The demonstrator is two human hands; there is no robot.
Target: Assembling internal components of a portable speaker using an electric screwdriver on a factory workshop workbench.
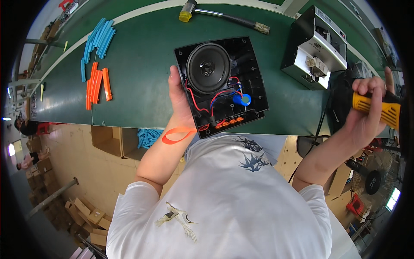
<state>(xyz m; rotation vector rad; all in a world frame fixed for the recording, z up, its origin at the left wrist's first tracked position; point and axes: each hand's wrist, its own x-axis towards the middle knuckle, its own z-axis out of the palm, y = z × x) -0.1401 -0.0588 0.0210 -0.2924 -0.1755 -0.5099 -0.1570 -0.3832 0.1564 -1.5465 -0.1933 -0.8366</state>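
Observation:
My left hand (177, 98) grips the left edge of a black speaker panel (250, 64) lying on the green bench (138, 69). The panel carries a round black speaker cone (208, 67), red and blue wires, a blue round component (243, 100) and a row of orange terminals (228, 123) at its near edge. An orange loop strap (177, 135) hangs by my left wrist. My right hand (366, 108) is raised at the far right, closed around a tool with a yellow and black handle (379, 108), well apart from the panel.
Blue strips (100, 39) and orange strips (97, 84) lie on the bench's left. A mallet with a yellow head (215, 15) rests at the far edge. A black and grey machine (317, 47) stands to the right. Cardboard boxes and a fan (373, 181) sit on the floor.

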